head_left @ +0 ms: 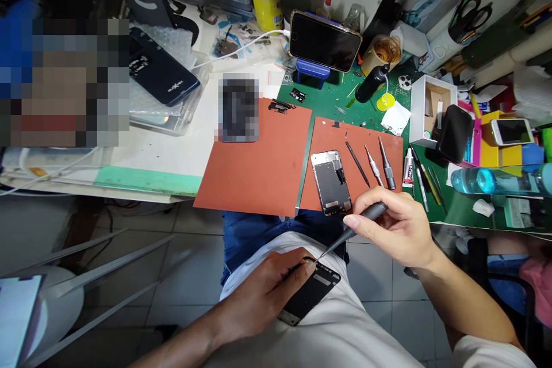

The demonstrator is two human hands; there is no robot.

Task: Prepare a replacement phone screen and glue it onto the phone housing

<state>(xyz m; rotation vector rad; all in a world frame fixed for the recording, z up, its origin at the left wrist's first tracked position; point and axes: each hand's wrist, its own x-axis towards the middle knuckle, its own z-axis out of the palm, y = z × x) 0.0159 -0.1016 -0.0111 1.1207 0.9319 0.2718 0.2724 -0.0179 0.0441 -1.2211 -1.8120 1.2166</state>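
Now, with your left hand (pixel 273 284) pinching the phone panel (pixel 308 293) that extends below and right of that grip, steer the slim tool (pixel 342 236) lightly beside your thumb, your right hand (pixel 399 224) closed round its handle.

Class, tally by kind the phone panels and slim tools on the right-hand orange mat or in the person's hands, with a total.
Phone panels: 2 (held panel in left hand, loose panel on orange mat)
Slim tools: 4 (dark driver in right hand; black stick, silver tool, grey tool)
Total: 6
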